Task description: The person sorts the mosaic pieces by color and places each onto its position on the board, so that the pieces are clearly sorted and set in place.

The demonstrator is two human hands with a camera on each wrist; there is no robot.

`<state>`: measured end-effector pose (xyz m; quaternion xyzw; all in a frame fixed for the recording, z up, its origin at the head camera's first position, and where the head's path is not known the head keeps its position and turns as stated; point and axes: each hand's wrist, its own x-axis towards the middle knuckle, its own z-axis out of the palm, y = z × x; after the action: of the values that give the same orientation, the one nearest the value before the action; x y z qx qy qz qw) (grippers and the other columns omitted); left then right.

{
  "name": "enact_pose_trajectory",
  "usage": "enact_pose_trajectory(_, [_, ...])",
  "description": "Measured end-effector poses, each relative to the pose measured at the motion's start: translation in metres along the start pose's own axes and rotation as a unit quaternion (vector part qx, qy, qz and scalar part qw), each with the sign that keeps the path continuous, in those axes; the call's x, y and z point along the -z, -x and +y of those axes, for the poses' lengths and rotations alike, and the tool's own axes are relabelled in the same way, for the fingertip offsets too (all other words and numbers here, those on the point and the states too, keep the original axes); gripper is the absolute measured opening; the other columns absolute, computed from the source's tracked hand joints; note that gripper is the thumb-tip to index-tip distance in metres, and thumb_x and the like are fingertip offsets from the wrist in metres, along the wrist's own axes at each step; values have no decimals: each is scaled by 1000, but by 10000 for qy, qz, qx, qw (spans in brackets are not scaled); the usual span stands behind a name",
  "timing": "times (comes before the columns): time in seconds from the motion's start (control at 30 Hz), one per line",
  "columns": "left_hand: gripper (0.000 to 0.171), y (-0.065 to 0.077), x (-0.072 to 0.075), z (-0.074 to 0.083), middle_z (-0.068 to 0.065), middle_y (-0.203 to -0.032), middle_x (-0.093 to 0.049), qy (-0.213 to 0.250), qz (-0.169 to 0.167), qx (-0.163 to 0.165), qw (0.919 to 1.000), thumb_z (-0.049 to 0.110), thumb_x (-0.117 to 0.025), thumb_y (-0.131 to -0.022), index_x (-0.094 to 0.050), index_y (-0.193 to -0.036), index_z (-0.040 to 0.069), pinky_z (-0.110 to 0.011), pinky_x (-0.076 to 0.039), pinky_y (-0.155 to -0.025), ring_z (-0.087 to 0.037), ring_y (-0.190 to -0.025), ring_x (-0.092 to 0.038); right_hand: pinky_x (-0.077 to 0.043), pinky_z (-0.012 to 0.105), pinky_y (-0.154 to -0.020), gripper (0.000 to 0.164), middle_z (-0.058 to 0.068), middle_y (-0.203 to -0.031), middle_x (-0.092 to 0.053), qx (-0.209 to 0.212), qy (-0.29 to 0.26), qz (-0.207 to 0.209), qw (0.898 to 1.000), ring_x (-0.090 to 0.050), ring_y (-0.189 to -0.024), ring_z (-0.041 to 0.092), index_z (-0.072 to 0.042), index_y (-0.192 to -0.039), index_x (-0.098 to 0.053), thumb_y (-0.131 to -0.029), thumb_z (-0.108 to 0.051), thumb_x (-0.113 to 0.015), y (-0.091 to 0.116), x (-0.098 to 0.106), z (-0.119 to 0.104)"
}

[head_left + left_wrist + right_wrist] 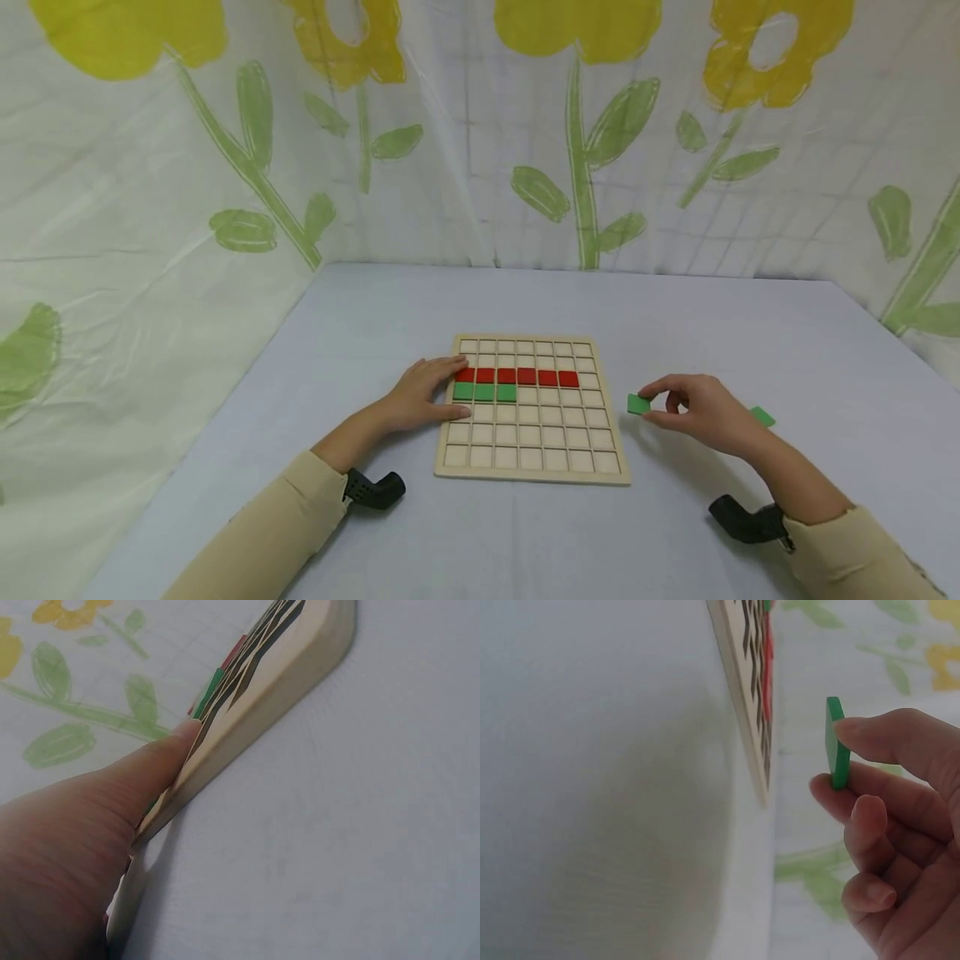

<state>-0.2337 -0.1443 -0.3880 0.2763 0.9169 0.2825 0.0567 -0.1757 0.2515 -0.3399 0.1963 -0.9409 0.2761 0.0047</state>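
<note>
A wooden grid board [534,476] lies on the table, with a row of several red tiles [527,377] and three green tiles [484,392] in the row just below. My left hand [422,393] rests on its left edge, fingers on the upper part and thumb lower down. In the left wrist view the thumb [161,761] lies straight along the rim. Right of the board, my right hand [693,408] pinches a green square tile [837,742] between thumb and index finger. That tile is held up off the table, its thin edge facing the right wrist camera.
Another green tile [762,416] lies on the table beyond my right wrist, partly hidden by it. A pale cloth covers the table [375,325]. Behind it hangs a white curtain [465,208] with yellow flowers and green leaves. A black wrist mount [750,521] sits on each forearm.
</note>
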Motion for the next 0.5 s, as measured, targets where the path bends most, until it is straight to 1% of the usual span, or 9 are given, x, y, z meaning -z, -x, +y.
enact_pose_trajectory(0.2, [76,0,-1,0,-8,-151,-31,-33,41,5,10000,43,-66,-83,-35,-144,8,-52,-6,-117,-29,-142,-23,-38,19,-51,25,0,-84,-64,32,-3,8,10000,-44,-65,4,-4,-102,-69,-79,-11,-73,-3,0,-2])
enact_pose_trajectory(0.5, [77,0,-1,0,-8,-152,-31,-26,22,21,10000,42,-67,-83,-34,-144,8,-52,-5,-117,-29,-142,-23,-38,20,-52,24,0,-86,-64,146,-163,-162,9996,-45,-67,6,-5,-102,-69,-79,-13,-73,-19,-9,-10])
